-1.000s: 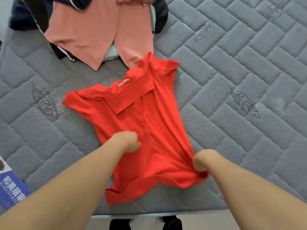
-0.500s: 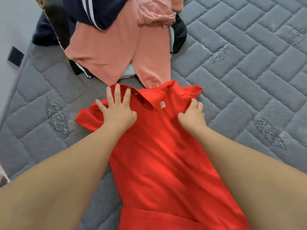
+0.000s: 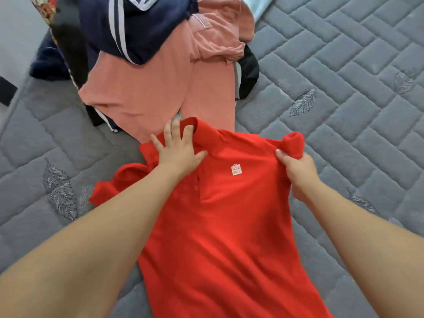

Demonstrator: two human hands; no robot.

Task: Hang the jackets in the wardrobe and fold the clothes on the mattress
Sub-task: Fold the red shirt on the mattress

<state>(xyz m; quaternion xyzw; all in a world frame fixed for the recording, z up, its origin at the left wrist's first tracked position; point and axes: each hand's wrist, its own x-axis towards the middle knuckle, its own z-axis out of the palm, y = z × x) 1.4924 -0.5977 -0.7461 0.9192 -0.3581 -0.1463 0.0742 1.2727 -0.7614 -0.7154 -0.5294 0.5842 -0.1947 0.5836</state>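
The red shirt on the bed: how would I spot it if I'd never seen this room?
Start at the grey quilted mattress and the heap of clothes at its far left. Just in front of the heap lies the red polo shirt, spread flat, with the left hand pressing its collar and the right hand pinching a sleeve. Unlike the salmon-pink garment it touches, it is bright red with a small white chest logo.

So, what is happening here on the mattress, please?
A person is laying a red polo shirt flat on the grey mattress, front side up. The left hand presses flat near the collar, while the right hand pinches the shoulder by the sleeve. A pile of unfolded clothes lies just behind the shirt.
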